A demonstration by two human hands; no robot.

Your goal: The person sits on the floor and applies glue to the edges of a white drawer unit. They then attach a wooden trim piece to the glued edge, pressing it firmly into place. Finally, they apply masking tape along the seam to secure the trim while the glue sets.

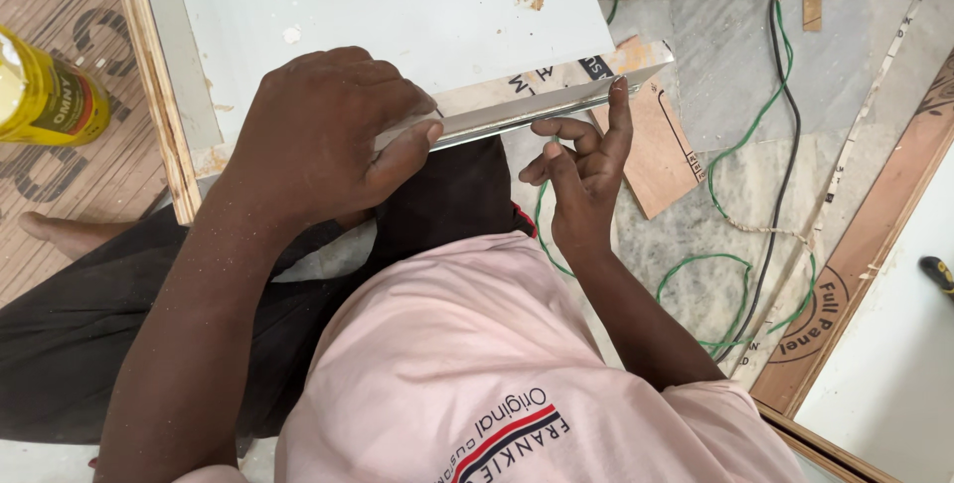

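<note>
- Over at far left, a yellow glue bottle [45, 95] is being left standing on the brown board [70, 195], apart from the hands.
- Mid-frame, the left hand [328, 135] is being pressed on the white laminated panel [397, 6], thumb and fingers clamped on its near edge, probably so it's kept steady.
- Further right, the right hand [586, 170] is being held fingers apart, one fingertip touching the edge strip [556, 105], seemingly to seat it.
- Green cable [755, 125] is being left trailing on the floor.
</note>
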